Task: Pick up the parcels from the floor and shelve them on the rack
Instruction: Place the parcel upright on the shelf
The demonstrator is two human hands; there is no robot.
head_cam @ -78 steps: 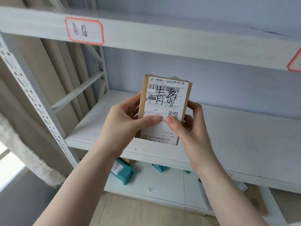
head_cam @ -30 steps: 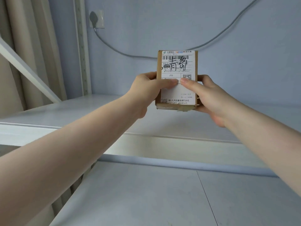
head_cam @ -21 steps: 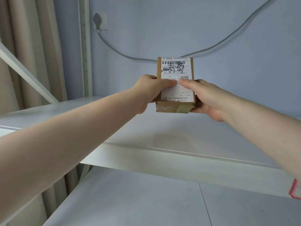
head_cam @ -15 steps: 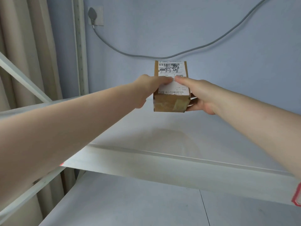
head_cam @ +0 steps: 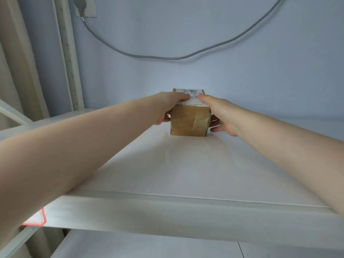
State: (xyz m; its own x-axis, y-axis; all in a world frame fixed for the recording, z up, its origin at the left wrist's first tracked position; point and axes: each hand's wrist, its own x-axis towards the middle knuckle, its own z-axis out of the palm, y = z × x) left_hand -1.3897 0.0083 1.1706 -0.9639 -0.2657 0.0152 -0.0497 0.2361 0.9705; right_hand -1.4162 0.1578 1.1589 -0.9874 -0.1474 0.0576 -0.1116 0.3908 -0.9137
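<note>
A small brown cardboard parcel (head_cam: 189, 121) with a white shipping label on its top rests flat on the upper white shelf (head_cam: 186, 164) of the rack, near the back wall. My left hand (head_cam: 168, 107) grips its left side, thumb on the label. On the parcel's right side is my right hand (head_cam: 221, 113), thumb on top, fingers beside it. Both arms reach far over the shelf.
A grey cable (head_cam: 167, 57) hangs along the blue wall from a socket (head_cam: 84, 6) at top left. A white perforated upright (head_cam: 68, 56) stands at the left, with a beige curtain (head_cam: 16, 58) beside it. A red-edged label (head_cam: 36, 218) sticks to the shelf's front edge. A lower shelf (head_cam: 149, 246) shows below.
The parcel has gone from upright in the air to lying flat on the upper shelf, further back toward the wall. Both hands have stayed on it.
</note>
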